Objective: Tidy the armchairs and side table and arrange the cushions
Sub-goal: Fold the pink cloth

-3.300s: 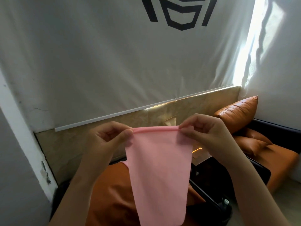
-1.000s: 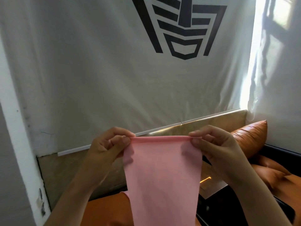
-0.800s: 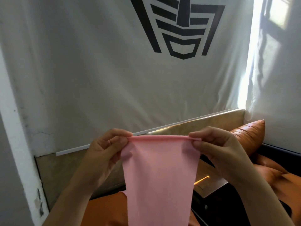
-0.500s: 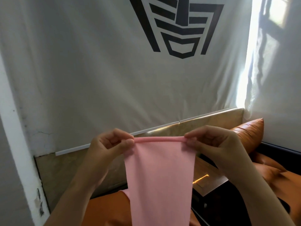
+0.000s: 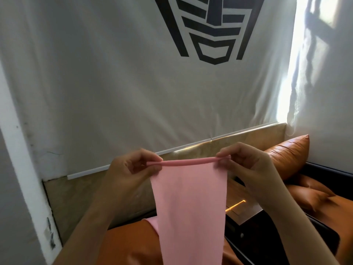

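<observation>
A pink cloth [image 5: 189, 207] hangs in front of me, its top edge rolled into a thin tube. My left hand [image 5: 131, 169] pinches the left end of that rolled edge. My right hand [image 5: 248, 165] pinches the right end. The cloth's lower part runs out of the frame at the bottom. Behind it lies an orange leather armchair [image 5: 129, 243], mostly hidden. A second orange armchair [image 5: 313, 199] stands at the right with an orange cushion [image 5: 288, 155] against its back. Between them sits a dark side table [image 5: 242, 209].
A white fabric sheet with a black emblem [image 5: 210, 31] covers the wall ahead. A tan panel [image 5: 76, 197] with a white trim strip runs behind the chairs. A white pillar [image 5: 21, 169] stands at the left. Bright window light falls at the right.
The top edge of the pink cloth is now rolled tighter between my fingers. My hands stay at about the same height; the view has shifted only slightly.
</observation>
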### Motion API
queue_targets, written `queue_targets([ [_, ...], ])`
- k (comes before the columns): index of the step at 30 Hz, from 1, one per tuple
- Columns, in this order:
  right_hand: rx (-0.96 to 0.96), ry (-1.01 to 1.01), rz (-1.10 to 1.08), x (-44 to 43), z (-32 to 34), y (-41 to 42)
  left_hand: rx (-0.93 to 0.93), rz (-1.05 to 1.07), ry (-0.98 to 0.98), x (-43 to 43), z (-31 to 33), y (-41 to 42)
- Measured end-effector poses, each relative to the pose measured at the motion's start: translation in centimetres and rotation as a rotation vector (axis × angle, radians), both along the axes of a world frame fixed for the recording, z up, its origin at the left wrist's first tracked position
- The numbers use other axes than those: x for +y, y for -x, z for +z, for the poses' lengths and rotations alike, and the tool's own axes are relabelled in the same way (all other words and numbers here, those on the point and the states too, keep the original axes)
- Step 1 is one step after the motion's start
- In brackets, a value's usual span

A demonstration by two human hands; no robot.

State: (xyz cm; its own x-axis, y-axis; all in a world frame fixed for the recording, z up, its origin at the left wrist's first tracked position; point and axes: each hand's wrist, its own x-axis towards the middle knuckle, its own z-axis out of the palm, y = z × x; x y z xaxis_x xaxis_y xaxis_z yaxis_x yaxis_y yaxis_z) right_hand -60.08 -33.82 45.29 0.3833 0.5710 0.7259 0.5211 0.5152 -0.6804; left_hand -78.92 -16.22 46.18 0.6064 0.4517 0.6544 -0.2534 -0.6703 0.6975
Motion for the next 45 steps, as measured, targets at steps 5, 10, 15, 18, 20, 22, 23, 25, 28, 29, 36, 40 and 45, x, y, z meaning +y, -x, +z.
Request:
queue_targets([
  [5, 0.077, -0.018, 0.021, 0.7, -0.3, 1.2, -0.051, -0.050, 0.089, 0.3, -0.1, 0.2],
  [10, 0.156, -0.076, 0.059, 1.3, -0.3, 1.9, -0.058, -0.123, 0.187, 0.5, -0.1, 0.7],
  [15, 0.233, -0.038, 0.181, 1.6, -0.9, 1.9, -0.101, -0.301, 0.503, 1.6, -0.6, 1.2],
  [18, 0.220, 0.010, 0.151, 1.7, -1.1, 1.9, -0.087, -0.376, 0.507, 2.8, -1.2, 1.6],
  [20, 0.211, 0.031, 0.124, 2.0, -1.3, 2.2, -0.084, -0.370, 0.470, 3.3, -1.3, 1.9],
  [22, 0.203, 0.036, 0.084, 2.2, -1.5, 2.7, -0.067, -0.303, 0.381, 3.6, -1.5, 2.1],
  [23, 0.194, 0.038, 0.054, 2.3, -1.5, 3.0, -0.046, -0.255, 0.333, 3.7, -1.5, 2.1],
  [25, 0.171, 0.051, -0.008, 2.5, -1.7, 3.5, -0.019, -0.185, 0.268, 4.0, -1.7, 1.9],
  [28, 0.148, 0.071, -0.097, 2.6, -2.0, 3.8, 0.005, -0.157, 0.230, 4.4, -2.1, 1.8],
  [29, 0.141, 0.079, -0.122, 2.8, -2.1, 3.8, 0.018, -0.151, 0.205, 4.4, -2.1, 2.0],
  [36, 0.131, 0.082, -0.171, 3.4, -3.2, 4.0, 0.019, -0.162, 0.050, 4.6, -2.8, 1.5],
  [40, 0.196, 0.022, -0.088, 3.6, -3.7, 3.2, 0.054, -0.200, 0.223, 4.6, -3.2, 0.2],
  [45, 0.357, 0.006, 0.043, 5.0, -4.0, -0.3, 0.005, -0.367, 0.514, 6.6, -3.8, -2.4],
])
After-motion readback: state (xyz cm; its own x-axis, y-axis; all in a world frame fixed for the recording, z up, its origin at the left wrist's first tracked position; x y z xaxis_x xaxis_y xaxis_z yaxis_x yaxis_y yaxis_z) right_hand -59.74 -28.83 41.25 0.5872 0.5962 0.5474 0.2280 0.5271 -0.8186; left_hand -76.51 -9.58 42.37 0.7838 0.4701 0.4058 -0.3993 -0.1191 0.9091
